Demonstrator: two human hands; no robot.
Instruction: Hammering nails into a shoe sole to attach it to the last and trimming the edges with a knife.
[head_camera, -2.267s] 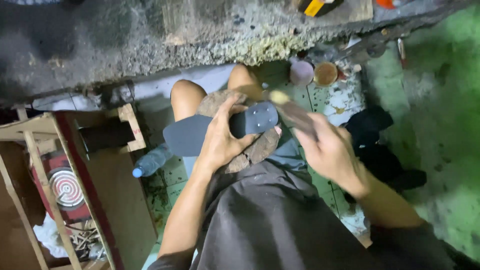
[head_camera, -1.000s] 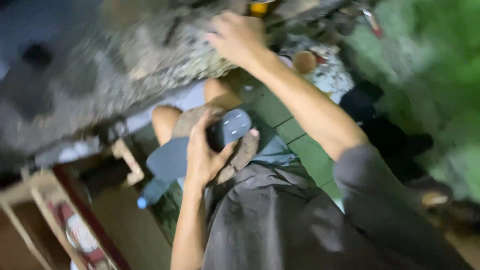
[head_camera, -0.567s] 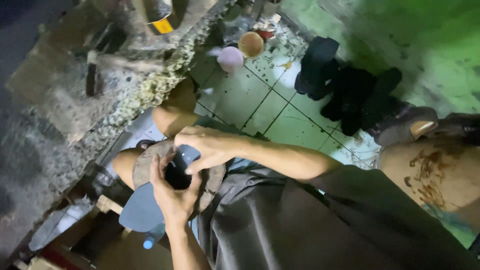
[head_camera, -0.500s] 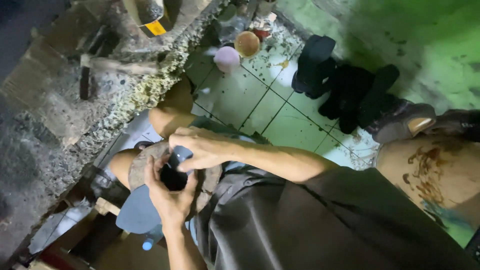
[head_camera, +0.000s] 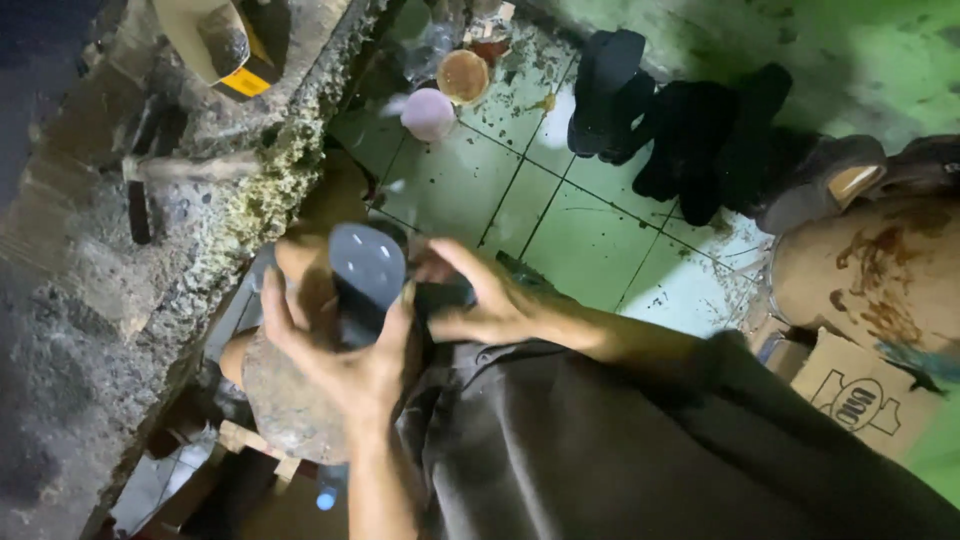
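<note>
Dark rubber sole held up in two bare hands

Dark grey and flat, a shoe sole (head_camera: 366, 268) with small round marks is held upright over the person's lap, close to the camera. It is gripped from below by the left hand (head_camera: 340, 350), whose fingers and thumb are curled around its lower part. The right hand (head_camera: 488, 300) is placed just beside it on the right, fingers spread and partly bent; whether they are closed on the sole's edge cannot be told. A rounded stone-like block (head_camera: 285, 400) is seen under the left hand. A rough concrete ledge (head_camera: 150, 230) is seen at the left. On the pale green tiled floor (head_camera: 560, 210) beyond, two small round tubs (head_camera: 445, 95) and a heap of black footwear (head_camera: 680, 130) are seen well apart from the hands
</note>
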